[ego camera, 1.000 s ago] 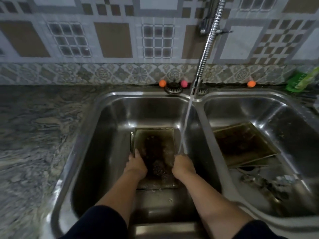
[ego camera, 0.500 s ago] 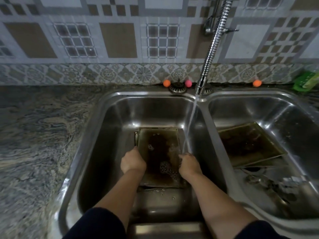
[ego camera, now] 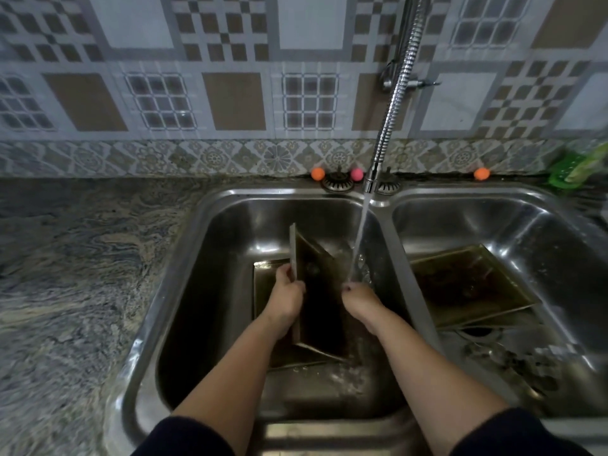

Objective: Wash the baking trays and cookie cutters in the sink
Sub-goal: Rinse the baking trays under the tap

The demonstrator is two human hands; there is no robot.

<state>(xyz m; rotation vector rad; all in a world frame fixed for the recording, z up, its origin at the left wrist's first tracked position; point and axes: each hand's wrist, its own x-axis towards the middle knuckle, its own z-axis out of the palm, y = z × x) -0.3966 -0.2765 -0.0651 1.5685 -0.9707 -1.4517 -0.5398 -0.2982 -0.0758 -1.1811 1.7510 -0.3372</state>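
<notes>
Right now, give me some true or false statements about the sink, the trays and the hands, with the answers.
1. The left hand grips the dark tilted baking tray by its raised edge. True.
2. The chrome spring faucet is turned off. False: water streams down beside the right hand.
3. The right steel sink basin holds no trays. False: stained flat baking trays lie stacked there.
4. A second tray lies flat beneath the tilted one. True.
5. Two orange balls sit on the ledge behind the sink. True.
</notes>
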